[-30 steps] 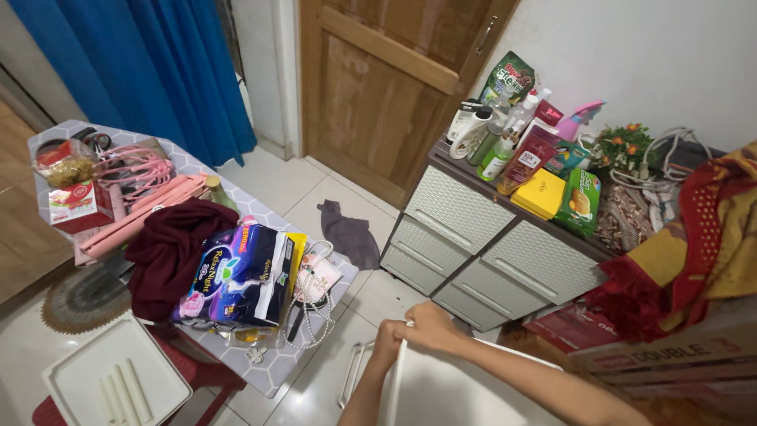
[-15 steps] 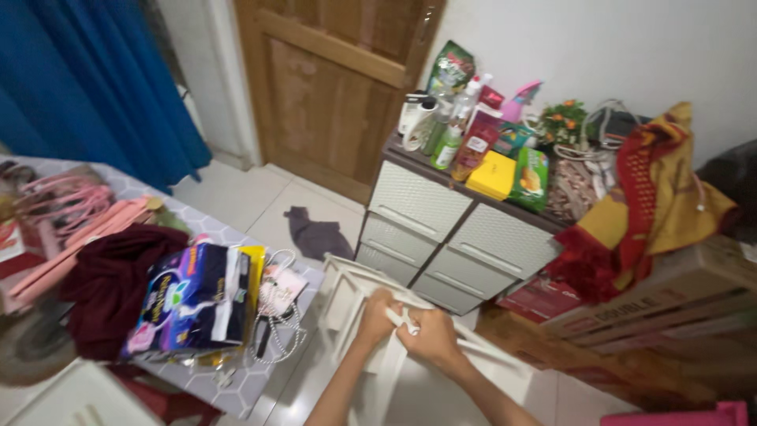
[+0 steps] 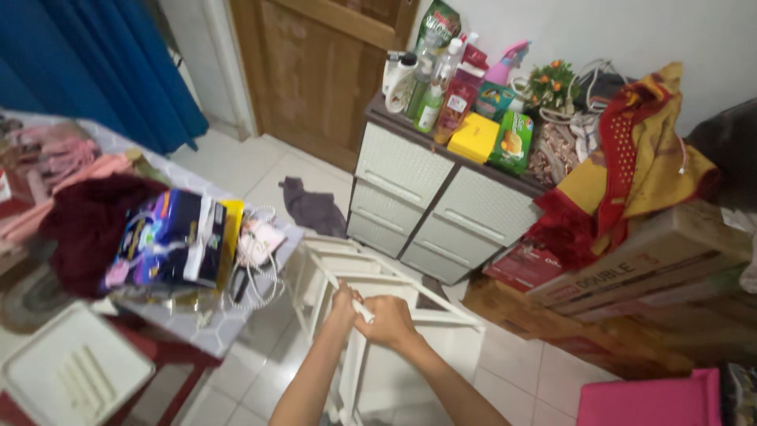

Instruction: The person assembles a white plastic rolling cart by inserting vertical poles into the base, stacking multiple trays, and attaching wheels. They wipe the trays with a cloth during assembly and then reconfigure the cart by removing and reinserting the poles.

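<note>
free: bare floor tiles (image 3: 236,170) at 11 o'clock | blocked 9: cluttered table (image 3: 206,327) beside white frame (image 3: 394,288) | blocked 1: drawer cabinet (image 3: 441,205) | blocked 3: cardboard boxes (image 3: 631,268) | hands (image 3: 371,312) grip frame bar

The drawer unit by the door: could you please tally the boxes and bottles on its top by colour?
Yellow box: 1
Green box: 1
White bottle: 1
Green bottle: 1
Pink spray bottle: 1
Total: 5
</note>
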